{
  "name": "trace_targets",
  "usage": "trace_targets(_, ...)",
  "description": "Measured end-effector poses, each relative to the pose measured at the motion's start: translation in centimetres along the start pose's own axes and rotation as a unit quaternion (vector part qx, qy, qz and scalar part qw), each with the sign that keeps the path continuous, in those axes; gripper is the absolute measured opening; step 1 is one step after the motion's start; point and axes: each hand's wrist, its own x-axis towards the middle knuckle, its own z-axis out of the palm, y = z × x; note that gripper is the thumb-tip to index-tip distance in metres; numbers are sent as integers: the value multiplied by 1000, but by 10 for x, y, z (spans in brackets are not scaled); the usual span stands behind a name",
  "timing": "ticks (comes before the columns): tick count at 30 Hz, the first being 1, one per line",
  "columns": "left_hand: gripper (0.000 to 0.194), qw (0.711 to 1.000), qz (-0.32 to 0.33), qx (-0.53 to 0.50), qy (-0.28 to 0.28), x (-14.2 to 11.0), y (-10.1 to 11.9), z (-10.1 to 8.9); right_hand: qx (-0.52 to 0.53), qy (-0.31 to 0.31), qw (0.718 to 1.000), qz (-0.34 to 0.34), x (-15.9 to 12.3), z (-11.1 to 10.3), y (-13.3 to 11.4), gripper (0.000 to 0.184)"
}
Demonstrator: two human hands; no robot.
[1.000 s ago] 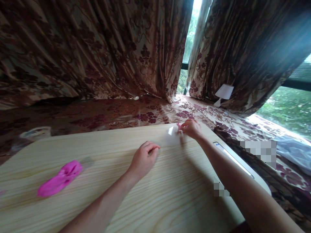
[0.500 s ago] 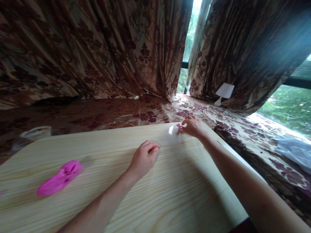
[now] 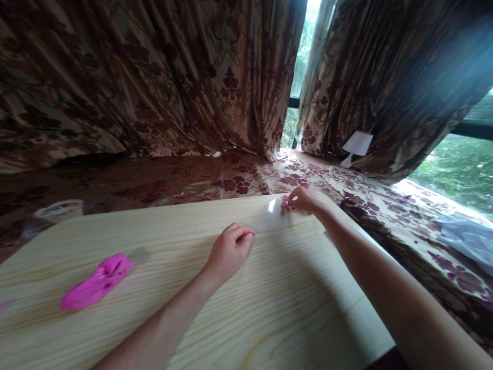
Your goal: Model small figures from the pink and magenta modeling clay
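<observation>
My left hand [image 3: 231, 249] rests low over the wooden table, thumb and fingers pinched together at the near-left edge of a piece of clear plastic [image 3: 271, 206]. That plastic is thin and shiny, so its outline is hard to follow. Toward the table's far right corner, my right hand [image 3: 303, 199] pinches a small pink piece [image 3: 285, 201] at the far end of the plastic. Whether the pink piece lies on or inside the plastic I cannot tell. A bright pink cloth item [image 3: 97, 282], bunched at one end, lies left of my left hand.
The pale wood table [image 3: 185, 334] has a rounded far edge. Beyond it are a flower-patterned cover [image 3: 231, 180] and heavy curtains [image 3: 154, 77]. A small white lamp [image 3: 357, 144] leans at the back right. A clear bag [image 3: 57, 210] stands behind the left edge.
My right hand's fingers have shifted slightly and drawn closer together at the small pink piece. My left hand has stayed nearly still.
</observation>
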Motion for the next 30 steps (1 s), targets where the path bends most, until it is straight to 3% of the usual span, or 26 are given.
trace_targets(10, 19, 1000, 12, -2, 4, 1, 0, 0, 5, -23, 1000, 10, 0, -1, 3, 36)
trace_targets(16, 19, 1000, 10, 3, -4, 1, 2, -1, 31, 14, 999, -3, -9, -36, 16, 28)
trace_targets(19, 19, 1000, 13, -1, -4, 1, 2, -1, 43, 14, 999, -5, -14, -47, 27, 35)
trace_targets(23, 18, 1000, 14, -1, 2, 1, -1, 1, 60, -17, 998, -14, -18, -34, 32, 49)
trace_targets(26, 18, 1000, 10, -4, 2, 0, -3, 0, 68, -8, 998, -10, -23, -27, 29, 32)
trace_targets(30, 17, 999, -14, -29, 22, -1, 3, -3, 75, 21, 997, -15, -41, -44, 10, 16)
